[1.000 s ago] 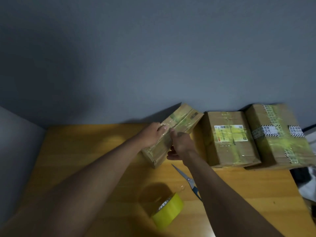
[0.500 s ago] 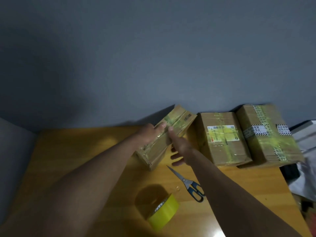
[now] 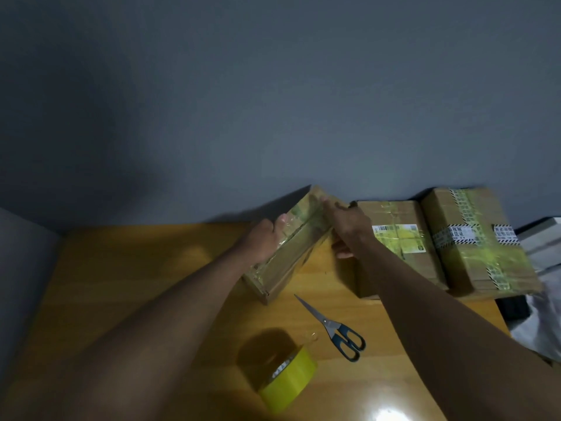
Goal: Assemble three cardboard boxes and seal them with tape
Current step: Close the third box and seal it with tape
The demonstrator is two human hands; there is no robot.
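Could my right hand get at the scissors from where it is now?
Probably yes. The scissors lie in the open on the table, nearer the body than the right hand, with nothing over them. That hand is on the far end of the box, so it must let go first.

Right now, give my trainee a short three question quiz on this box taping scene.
1. True or false: the scissors are in the right hand.
2. How many cardboard boxes are on the table?
3. Which box do both hands touch: A, the tilted box; B, the labelled middle box; C, the striped-tape box?

Key: 1 false, they lie on the table beside the yellow tape roll. 2 three. 3 A; the left hand grips its side.
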